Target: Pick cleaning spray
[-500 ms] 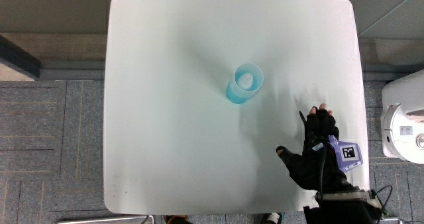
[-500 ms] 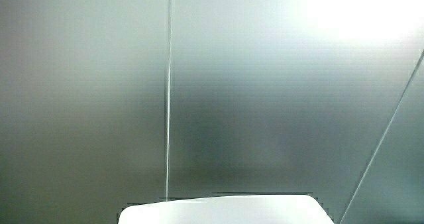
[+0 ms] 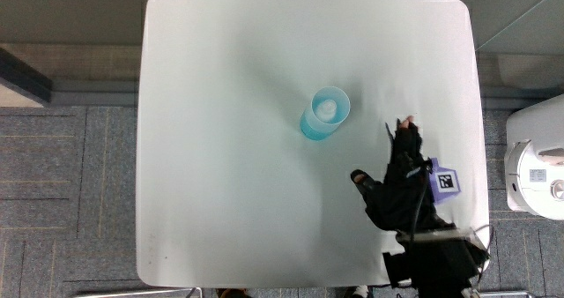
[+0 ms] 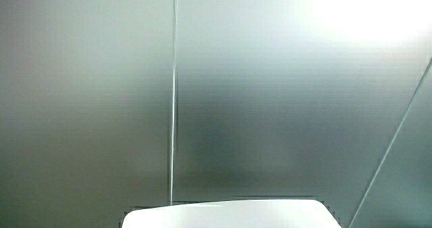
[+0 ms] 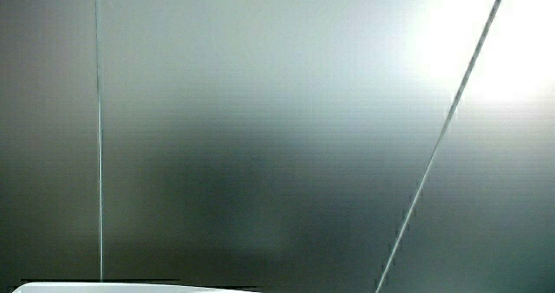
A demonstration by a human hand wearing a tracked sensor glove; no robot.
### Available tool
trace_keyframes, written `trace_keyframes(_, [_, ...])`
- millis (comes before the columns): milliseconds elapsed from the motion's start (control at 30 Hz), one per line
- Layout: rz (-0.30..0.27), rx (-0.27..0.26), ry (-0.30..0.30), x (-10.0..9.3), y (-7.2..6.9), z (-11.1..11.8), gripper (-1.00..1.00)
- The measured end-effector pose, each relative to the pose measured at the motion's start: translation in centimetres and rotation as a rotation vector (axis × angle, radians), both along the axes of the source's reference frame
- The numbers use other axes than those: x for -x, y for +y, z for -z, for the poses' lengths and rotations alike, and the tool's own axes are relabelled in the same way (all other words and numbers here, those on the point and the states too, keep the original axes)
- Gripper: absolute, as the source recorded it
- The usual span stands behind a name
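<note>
I am seeing the hand (image 3: 401, 182) hovering over the white worktop (image 3: 229, 157), nearer to the person than the pale blue cup (image 3: 324, 113), its grip released, fingers spread and holding nothing. The cup is standing upright, apart from the hand. I cannot find any cleaning spray. Both side views are showing mostly pale wall.

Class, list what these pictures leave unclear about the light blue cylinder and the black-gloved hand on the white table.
- Light blue cylindrical container: the main view looks straight down, so no nozzle, trigger or label shows; whether it is a spray cannot be told.
- Black-gloved hand: its palm faces the white table, hidden.
- Both side views: only a pale wall and a sliver of the table's edge.
</note>
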State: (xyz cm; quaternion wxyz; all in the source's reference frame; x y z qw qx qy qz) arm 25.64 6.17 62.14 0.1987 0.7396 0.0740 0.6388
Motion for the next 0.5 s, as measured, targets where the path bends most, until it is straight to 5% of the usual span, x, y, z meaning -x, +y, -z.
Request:
trace_keyframes(233, [-0.018,-0.064,-0.242,1.7,-1.1,-1.5,0.00])
trace_keyframes(433, [-0.021,0.004,-0.225,2.3,-1.3,-0.8,0.00])
trace_keyframes(500, [-0.022,-0.025,-0.239,2.3,-1.4,-1.4,0.00])
